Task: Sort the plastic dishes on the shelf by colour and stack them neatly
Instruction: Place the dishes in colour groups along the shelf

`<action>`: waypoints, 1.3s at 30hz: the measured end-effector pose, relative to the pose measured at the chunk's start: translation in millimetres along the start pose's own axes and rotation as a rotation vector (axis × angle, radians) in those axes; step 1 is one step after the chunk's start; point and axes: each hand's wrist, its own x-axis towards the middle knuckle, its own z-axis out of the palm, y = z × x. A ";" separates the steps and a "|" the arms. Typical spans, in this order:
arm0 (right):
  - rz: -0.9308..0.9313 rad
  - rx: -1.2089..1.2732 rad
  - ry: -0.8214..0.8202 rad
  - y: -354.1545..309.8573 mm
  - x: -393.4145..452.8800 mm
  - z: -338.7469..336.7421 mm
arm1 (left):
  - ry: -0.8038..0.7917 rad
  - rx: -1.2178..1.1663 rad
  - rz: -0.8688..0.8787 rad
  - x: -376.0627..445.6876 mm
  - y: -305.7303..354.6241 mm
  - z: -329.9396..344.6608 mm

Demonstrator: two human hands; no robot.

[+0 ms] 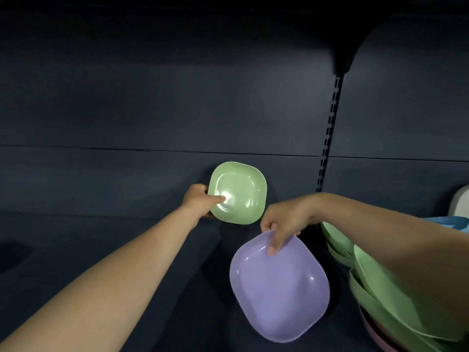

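Observation:
A small green square dish (241, 189) is tilted up toward me near the back of the dark shelf. My left hand (199, 199) grips its left rim, thumb lying across the inside. A larger purple square dish (279, 290) hangs lower, in front of it. My right hand (281, 222) pinches its far rim, thumb on the inside and fingers behind. Under my right forearm lies a leaning pile of green dishes (380, 295), partly hidden by the arm.
The dark shelf board (127, 237) stretches left. A slotted upright (327, 138) runs down the back panel. At the far right are a blue dish edge (454, 222), a white object (460, 201) and a pink dish (375, 336) under the green pile.

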 end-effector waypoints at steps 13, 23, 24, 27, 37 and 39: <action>-0.076 0.370 0.502 -168.5 -14.0 12.2 | 0.095 -0.120 0.021 -86.9 -29.4 -243.6; -0.092 0.477 0.732 -330.0 2.2 57.9 | 0.140 -0.058 0.006 -155.0 -82.4 -410.9; -0.094 0.488 0.742 -342.1 4.8 61.0 | 0.144 -0.056 0.000 -160.0 -88.0 -424.5; -0.100 0.489 0.757 -376.2 16.0 65.1 | 0.165 -0.075 -0.009 -170.5 -104.2 -465.8; -0.159 0.519 0.717 -450.2 78.2 54.2 | 0.325 -0.207 -0.067 -161.5 -146.6 -563.8; -0.171 0.508 0.697 -458.8 93.1 48.4 | 0.329 -0.199 -0.077 -155.2 -153.1 -577.8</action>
